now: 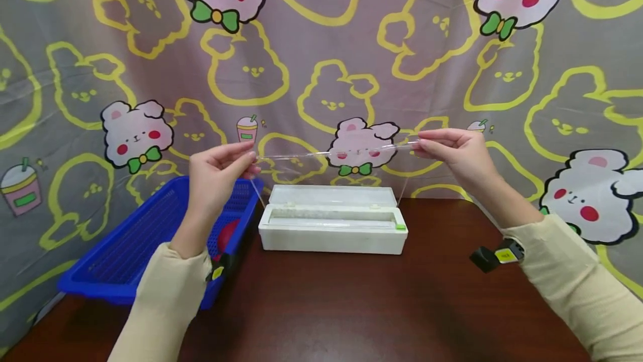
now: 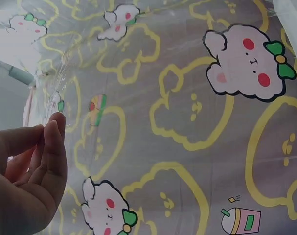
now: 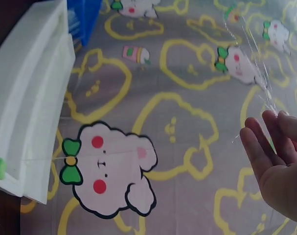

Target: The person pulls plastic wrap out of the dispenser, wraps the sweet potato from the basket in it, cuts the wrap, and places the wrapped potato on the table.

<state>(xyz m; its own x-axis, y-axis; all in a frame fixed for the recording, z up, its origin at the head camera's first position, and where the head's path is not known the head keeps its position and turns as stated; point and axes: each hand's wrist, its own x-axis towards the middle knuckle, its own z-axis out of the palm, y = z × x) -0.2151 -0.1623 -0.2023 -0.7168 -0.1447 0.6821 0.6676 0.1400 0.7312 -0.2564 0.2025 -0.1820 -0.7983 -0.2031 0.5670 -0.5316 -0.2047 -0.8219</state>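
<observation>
A sheet of clear plastic wrap (image 1: 311, 154) is stretched between both hands above a white cling wrap dispenser box (image 1: 331, 240). Its left edge pinched between thumb and fingers, the wrap meets my left hand (image 1: 218, 175) at one end. My right hand (image 1: 459, 153) pinches the other end a little higher. Thin side edges of the film run down from the hands toward the box, whose lid (image 1: 331, 196) is raised at the back. Inside the slot lies a pale roll (image 1: 331, 223). In the right wrist view, strands of film (image 3: 263, 73) lead away from the fingertips.
A blue plastic basket (image 1: 85, 284) stands left of the box, with a red object (image 1: 228, 235) inside, partly behind the left wrist. A green slider (image 1: 400, 227) sits at the box's right end. Behind the brown table (image 1: 341, 300) hangs a cartoon-printed curtain (image 1: 321, 33).
</observation>
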